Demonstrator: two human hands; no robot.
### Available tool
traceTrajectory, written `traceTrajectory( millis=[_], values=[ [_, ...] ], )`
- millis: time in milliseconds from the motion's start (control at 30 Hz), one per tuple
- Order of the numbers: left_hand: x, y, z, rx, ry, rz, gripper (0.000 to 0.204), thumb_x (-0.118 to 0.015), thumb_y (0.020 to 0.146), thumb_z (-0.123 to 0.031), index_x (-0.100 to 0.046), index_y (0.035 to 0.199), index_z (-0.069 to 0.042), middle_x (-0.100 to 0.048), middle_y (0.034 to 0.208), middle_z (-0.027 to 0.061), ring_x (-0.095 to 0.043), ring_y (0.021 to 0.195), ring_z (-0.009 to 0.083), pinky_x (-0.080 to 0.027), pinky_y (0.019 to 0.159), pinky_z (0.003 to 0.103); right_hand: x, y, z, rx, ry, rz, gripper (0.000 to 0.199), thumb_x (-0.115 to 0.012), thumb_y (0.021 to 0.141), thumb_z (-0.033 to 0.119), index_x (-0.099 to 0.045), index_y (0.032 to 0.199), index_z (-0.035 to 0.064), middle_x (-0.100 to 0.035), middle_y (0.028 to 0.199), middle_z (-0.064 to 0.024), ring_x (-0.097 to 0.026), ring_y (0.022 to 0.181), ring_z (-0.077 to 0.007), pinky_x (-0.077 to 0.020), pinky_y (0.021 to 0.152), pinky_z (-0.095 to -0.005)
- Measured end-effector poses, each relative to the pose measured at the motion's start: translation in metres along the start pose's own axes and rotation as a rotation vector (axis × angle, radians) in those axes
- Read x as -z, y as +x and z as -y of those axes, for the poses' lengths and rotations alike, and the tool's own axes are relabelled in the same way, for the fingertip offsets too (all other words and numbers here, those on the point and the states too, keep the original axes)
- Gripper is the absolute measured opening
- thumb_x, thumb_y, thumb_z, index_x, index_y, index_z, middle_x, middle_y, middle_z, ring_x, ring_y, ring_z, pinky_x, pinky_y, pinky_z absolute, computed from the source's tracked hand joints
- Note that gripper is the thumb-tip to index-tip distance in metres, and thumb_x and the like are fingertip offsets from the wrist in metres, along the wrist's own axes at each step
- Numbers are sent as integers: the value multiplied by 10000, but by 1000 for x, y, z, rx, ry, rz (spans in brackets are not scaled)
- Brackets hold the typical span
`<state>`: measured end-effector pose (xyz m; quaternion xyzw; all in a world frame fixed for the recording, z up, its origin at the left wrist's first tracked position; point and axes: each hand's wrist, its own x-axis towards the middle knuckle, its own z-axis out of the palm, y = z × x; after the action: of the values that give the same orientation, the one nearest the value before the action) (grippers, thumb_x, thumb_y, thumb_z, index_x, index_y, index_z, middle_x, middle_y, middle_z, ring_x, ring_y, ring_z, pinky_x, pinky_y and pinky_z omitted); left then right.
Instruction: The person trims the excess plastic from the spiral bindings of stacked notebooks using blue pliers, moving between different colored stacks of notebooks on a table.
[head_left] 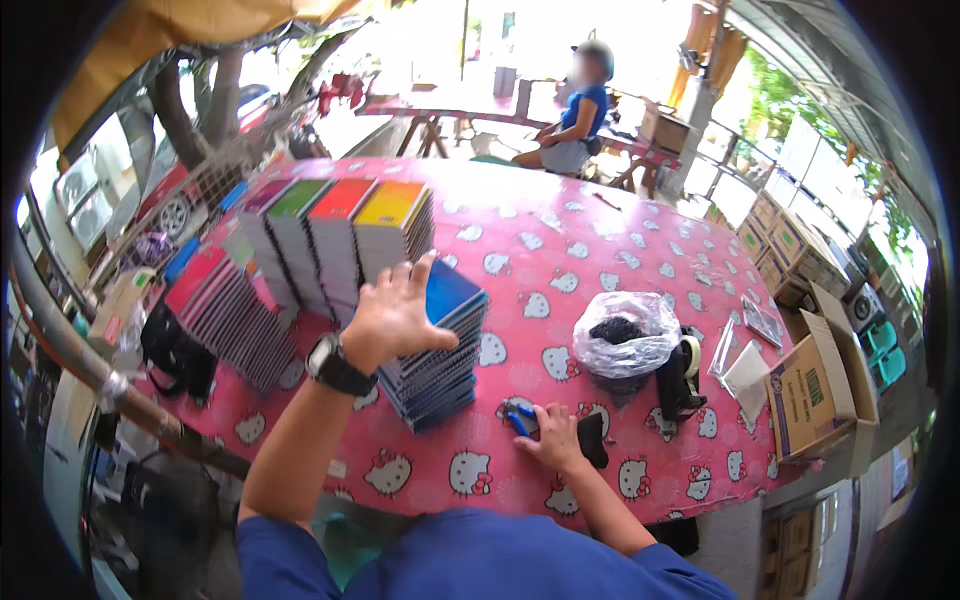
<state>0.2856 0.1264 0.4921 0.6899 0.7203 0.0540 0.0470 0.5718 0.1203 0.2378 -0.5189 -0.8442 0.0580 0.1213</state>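
Observation:
My left hand (395,312), with a dark watch on its wrist, is spread over a tall stack of blue-covered spiral notebooks (452,300). It hides part of the stack; whether it touches the top is unclear. Low on the table my right hand (555,438) has its fingers extended beside a small blue-handled tool (519,418) that looks like pliers. The fingertips are at its handles without closing around them. A black pouch-like item (592,440) lies against the right side of that hand.
Behind my left hand stand yellow (392,205), red (343,198), green (297,198) and purple notebook stacks (262,197); a leaning pink-red stack (215,300) is at left. Rightward are a plastic-lined container (625,335), tape dispenser (683,380) and open carton (815,390). A person (585,110) sits beyond.

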Motion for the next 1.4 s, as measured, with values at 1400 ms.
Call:
traceTrajectory(
  millis=[1400],
  values=[
    [-7, 9, 10, -141, -93, -40, 1068, -719, 616, -536, -194, 1454, -134, -408, 1350, 219, -412, 1250, 393, -391, 1019, 438, 113, 36, 130, 7, 1832, 539, 526, -626, 831, 172, -449, 1298, 3, -579, 1052, -87, -589, 876, -199, -463, 779, -305]
  ],
)
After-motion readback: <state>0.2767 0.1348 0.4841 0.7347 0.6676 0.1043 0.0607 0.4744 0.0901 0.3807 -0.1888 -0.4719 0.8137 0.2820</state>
